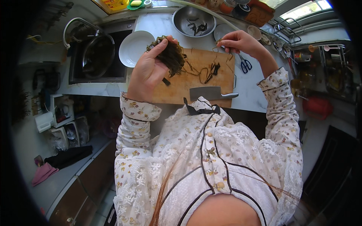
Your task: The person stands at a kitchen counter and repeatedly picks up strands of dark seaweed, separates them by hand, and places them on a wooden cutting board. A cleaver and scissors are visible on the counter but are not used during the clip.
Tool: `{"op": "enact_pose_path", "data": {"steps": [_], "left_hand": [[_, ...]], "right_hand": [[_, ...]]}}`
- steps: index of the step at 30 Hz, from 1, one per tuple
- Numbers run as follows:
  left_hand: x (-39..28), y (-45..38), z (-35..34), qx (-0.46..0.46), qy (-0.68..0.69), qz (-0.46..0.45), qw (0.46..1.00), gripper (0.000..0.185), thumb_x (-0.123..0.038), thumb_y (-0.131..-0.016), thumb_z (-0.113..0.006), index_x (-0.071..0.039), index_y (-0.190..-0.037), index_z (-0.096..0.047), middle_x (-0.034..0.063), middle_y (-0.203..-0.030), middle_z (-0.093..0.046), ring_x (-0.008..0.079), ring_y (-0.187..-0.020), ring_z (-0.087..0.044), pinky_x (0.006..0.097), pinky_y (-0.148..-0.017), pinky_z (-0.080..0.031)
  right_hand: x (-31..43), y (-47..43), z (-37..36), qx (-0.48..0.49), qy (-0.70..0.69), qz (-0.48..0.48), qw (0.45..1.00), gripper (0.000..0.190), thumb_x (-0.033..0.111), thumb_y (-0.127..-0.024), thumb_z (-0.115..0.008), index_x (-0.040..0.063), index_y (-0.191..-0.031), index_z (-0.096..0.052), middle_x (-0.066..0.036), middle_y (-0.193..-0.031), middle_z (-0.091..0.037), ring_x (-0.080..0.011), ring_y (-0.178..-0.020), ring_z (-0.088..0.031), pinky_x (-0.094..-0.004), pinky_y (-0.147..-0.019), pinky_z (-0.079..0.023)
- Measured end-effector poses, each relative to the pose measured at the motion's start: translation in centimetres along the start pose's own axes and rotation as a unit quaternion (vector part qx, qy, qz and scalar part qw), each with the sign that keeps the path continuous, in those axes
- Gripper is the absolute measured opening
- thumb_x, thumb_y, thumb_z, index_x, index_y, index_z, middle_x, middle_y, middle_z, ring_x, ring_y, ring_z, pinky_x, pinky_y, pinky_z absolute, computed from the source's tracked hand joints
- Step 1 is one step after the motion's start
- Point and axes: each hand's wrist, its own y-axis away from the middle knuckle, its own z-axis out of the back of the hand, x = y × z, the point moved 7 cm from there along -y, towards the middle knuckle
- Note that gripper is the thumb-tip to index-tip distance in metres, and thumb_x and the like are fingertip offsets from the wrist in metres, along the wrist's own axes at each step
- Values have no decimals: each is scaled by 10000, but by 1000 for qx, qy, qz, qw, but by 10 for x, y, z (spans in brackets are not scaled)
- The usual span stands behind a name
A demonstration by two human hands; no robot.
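My left hand [151, 65] holds up a dark green leafy bunch [171, 56], possibly seaweed or preserved greens, over the left part of a wooden cutting board [169, 94]. Between the thumb and fingers of my right hand [239, 42] is the end of a thin brownish strand [215, 53], which hangs above the board's far right corner. Dark pieces [215, 69] and loose strands [203, 74] lie on the board. A cleaver [206, 93] rests flat at its near edge, the handle pointing right. Scissors with blue handles [246, 65] lie beside the board, below my right hand.
A white plate [133, 49] stands left of the board, next to the sink [73, 67] with its curved faucet [66, 31]. Behind the board, a steel bowl [181, 21] holds dark strips. Another plate [222, 29] is partly behind my right hand. Jars [226, 7] line the back.
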Motion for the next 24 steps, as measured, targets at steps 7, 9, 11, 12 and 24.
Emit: {"op": "enact_pose_path", "data": {"steps": [7,9,11,12,24], "left_hand": [[29,-6,1,9,-14,42,999,166,-88,-925,-554,30,-1032,-599,105,-1006,-626,190,-966,-587,297,-885,-465],[36,-6,-1,0,-17,56,998,176,-102,-933,-546,25,-1042,-599,98,-1003,-629,189,-957,-592,300,-872,-467],[41,-7,-1,-7,-22,64,998,183,-111,-939,-536,24,-1049,-595,95,-998,-628,189,-952,-592,304,-864,-468],[42,-7,-7,18,-16,55,998,199,-133,-947,-524,19,-1064,-578,92,-981,-627,197,-937,-592,317,-850,-471],[42,-13,-5,8,34,46,998,170,-121,-952,-512,2,-1046,-582,97,-1042,-611,198,-1009,-571,337,-927,-464]], "right_hand": [[59,-11,-32,-6,-65,75,995,241,214,-922,-591,30,-1062,-657,30,-663,-587,8,-491,-426,-149,-424,-320],[76,-13,-42,-4,-75,100,992,254,204,-930,-580,27,-1102,-639,26,-676,-597,11,-501,-440,-147,-431,-332],[90,-13,-53,-8,-95,129,987,248,193,-934,-574,29,-1108,-637,25,-683,-603,13,-506,-446,-146,-435,-339],[91,-15,-59,4,-119,128,985,238,159,-932,-574,24,-1120,-630,20,-691,-606,2,-531,-472,-154,-456,-362],[92,23,-79,-173,112,271,940,260,175,-825,-670,53,-1051,-629,-141,-809,-665,-276,-687,-650,-318,-645,-510]]}}
